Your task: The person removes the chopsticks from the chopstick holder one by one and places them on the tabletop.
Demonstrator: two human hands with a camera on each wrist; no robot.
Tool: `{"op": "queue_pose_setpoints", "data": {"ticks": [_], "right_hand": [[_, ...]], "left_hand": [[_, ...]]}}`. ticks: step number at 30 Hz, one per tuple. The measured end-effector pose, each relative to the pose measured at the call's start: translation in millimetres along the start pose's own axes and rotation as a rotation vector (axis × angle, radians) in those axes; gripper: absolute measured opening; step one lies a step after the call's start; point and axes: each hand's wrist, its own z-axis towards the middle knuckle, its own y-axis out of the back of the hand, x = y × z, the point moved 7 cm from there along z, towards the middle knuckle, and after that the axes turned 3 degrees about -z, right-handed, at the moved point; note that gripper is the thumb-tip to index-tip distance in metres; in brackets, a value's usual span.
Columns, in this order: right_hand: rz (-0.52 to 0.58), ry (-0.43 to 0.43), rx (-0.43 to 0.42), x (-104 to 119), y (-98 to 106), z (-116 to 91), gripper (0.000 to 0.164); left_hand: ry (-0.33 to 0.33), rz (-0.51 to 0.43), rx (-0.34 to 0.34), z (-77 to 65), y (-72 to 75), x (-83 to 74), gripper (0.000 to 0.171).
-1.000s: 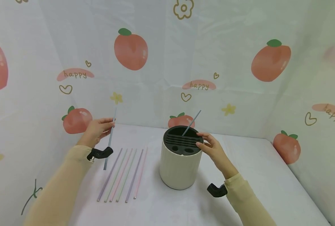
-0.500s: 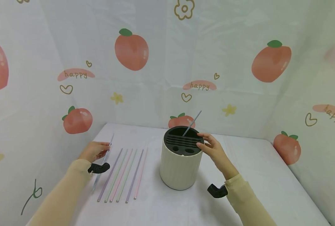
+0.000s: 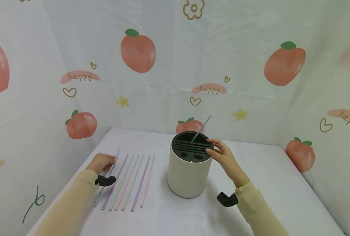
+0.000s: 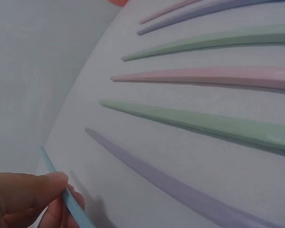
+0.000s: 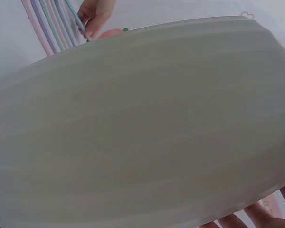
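Note:
My left hand [image 3: 101,163] pinches a light blue chopstick [image 4: 76,209] between thumb and fingers, low over the table at the left end of a row. Beside it lie a purple chopstick [image 3: 116,180], a green chopstick [image 4: 180,121], a pink chopstick [image 4: 218,76] and several more, side by side with thin ends pointing away. My right hand [image 3: 226,160] holds the right rim of a cream ribbed utensil holder [image 3: 188,177] with a black slotted top [image 3: 191,147]. Another blue chopstick [image 3: 201,128] leans out of the large rear opening. In the right wrist view, the holder's wall hides most of the scene.
A white cloth [image 3: 251,183] covers the table. Behind and to both sides hangs a white curtain [image 3: 169,59] printed with peaches and hearts. Black wrist cameras [image 3: 227,199] sit at both cuffs.
My left hand has come down and toward me with the blue chopstick, which now lines up left of the row. The right hand and the holder have stayed put.

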Motion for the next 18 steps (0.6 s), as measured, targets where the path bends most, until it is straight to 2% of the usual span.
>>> {"op": "queue_pose_setpoints", "data": {"ticks": [9,18], "right_hand": [[0.001,-0.001,-0.001,0.1,0.0,0.3,0.045],[-0.009,-0.008,0.002,0.4,0.6,0.2,0.046]], "left_hand": [[-0.019,0.098,-0.005,2.5,-5.2,7.4,0.036],[-0.066,0.199,-0.024,3.6,-7.5,5.3,0.036]]}}
